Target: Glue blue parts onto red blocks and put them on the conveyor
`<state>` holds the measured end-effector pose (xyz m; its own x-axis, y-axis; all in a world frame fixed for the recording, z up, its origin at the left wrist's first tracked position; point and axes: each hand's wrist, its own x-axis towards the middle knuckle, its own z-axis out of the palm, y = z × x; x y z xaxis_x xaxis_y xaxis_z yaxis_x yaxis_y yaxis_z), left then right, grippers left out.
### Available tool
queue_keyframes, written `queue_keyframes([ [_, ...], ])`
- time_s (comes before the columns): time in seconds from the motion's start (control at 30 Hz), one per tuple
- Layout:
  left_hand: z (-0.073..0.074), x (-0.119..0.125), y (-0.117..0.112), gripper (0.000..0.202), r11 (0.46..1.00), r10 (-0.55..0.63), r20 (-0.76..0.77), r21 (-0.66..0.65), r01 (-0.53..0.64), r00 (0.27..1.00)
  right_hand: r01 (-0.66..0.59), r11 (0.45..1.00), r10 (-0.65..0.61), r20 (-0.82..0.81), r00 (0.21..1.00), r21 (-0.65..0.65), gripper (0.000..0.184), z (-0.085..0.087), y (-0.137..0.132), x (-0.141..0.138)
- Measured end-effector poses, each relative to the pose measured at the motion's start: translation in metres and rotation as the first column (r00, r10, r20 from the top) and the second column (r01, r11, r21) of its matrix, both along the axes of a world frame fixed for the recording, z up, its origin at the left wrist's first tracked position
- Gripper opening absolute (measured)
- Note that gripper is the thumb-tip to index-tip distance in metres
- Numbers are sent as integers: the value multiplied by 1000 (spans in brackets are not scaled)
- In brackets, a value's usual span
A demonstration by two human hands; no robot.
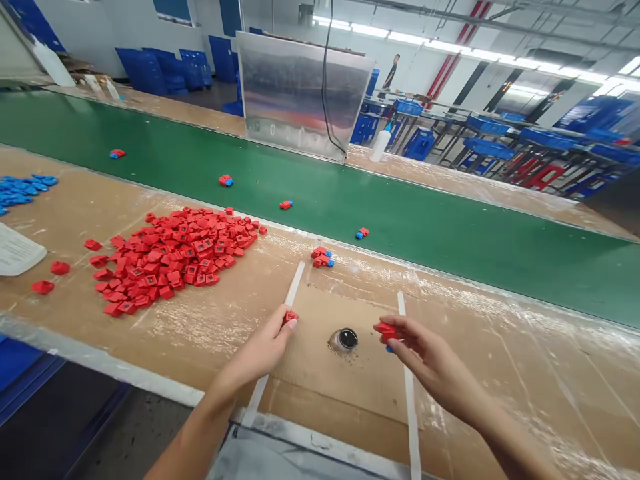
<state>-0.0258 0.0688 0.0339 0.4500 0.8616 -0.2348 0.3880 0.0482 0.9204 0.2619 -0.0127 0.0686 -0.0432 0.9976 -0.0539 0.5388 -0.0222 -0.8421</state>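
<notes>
My left hand (pixel 265 347) pinches a small red plastic piece (pixel 291 317) over the brown worktable (pixel 210 327). My right hand (pixel 425 357) is closed on another red piece with a blue part (pixel 387 331) under it. Between the hands a dark round socket (pixel 345 339) is set into the table. A big heap of red pieces (pixel 170 257) lies to the left. A few joined red-and-blue pieces (pixel 323 257) sit just beyond the hands, at the table's far edge.
A green conveyor belt (pixel 450 227) runs behind the table and carries several red-and-blue pieces (pixel 226 180). Blue pieces (pixel 23 188) lie far left, near a paper sheet (pixel 17 252). A metal box (pixel 300 93) and a white bottle (pixel 380 145) stand beyond the belt.
</notes>
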Motion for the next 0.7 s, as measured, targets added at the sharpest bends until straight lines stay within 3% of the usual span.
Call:
queue_keyframes([
  [0.13,-7,12,-16,16,1000,-11,111,9,10,994,-113,988,90,209,974,103,25,1,-6,-12],
  [0.3,-16,28,-41,12,998,31,181,55,-42,983,-130,966,39,371,928,224,28,-5,-8,-17],
  [0.47,-21,37,-59,14,999,8,199,46,-17,980,-120,943,-34,446,894,312,24,-15,-9,-25],
  [0.7,-27,33,-57,15,995,-9,359,-91,44,933,-174,928,-8,485,875,329,20,-16,-7,-31],
])
